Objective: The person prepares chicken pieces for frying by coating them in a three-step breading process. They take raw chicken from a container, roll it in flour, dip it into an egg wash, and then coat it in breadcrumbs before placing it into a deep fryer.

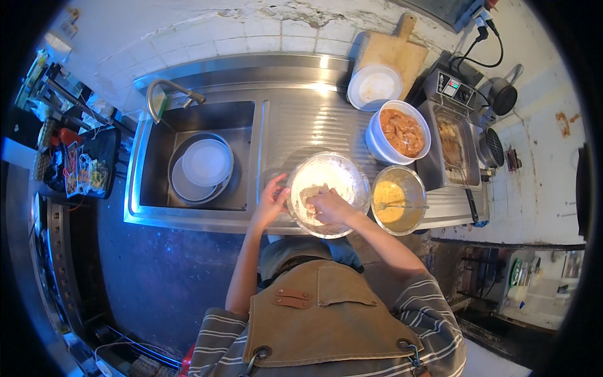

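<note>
A metal bowl (360, 188) of white flour stands near the counter's front edge. In the flour lies a pale brown, flour-dusted piece of meat (309, 193). My right hand (330, 206) reaches down into this bowl, its fingers curled on the piece and partly hidden. Beside the bowl's left rim is my left hand (271, 200), its thumb and fingers apart, the tips at the outer wall. Just right of the flour stands a second metal bowl (414, 217) of yellow egg mixture (387, 201), with a whisk or fork (399, 206) lying across it.
Behind the egg bowl, a white tub (379, 147) contains orange marinated meat. A fryer (449, 141) with a basket handle stands to the right. Left is a sink (151, 195) holding a pan and plates (206, 162). A white lid or plate (375, 87) leans against a wooden board (392, 50).
</note>
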`<state>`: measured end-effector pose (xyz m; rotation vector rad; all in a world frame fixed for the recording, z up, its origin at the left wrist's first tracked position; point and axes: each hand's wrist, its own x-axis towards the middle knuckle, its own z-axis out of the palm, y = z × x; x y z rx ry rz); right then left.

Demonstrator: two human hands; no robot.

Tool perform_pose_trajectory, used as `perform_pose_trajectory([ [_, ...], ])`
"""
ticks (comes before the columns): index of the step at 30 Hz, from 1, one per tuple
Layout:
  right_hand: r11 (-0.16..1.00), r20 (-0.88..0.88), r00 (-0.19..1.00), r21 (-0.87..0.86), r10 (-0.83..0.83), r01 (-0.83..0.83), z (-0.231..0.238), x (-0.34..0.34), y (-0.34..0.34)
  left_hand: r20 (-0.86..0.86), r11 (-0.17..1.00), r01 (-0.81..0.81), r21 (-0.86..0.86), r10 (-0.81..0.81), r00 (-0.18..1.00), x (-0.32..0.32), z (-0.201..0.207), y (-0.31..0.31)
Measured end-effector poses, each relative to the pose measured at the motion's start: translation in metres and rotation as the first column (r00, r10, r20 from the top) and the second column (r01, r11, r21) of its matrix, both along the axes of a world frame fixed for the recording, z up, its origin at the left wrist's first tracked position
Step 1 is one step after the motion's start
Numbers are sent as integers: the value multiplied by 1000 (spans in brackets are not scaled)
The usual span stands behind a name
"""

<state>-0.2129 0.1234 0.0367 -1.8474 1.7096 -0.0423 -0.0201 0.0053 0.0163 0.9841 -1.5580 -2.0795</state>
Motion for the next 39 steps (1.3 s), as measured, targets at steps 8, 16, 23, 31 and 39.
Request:
perform_pose_trajectory([
  [8,973,80,995,-219,-60,76,87,-9,-7,-31,1000,5,-7,-5,1000,5,-10,-1],
  [16,988,-152,980,-62,131,-141,31,-22,30,0,1000,16,-27,-16,1000,1,-10,-2],
  [23,951,-134,942,-60,-308,303,-7,-18,23,-26,1000,-3,13,3,1000,0,-5,-1],
  [31,833,-131,871,-389,-473,394,-16,18,5,-10,999,35,5,-35,999,2,-1,-3],
  [39,890,-122,956,-411,-266,195,-36,29,22,-28,999,29,24,-29,999,0,-4,-3],
])
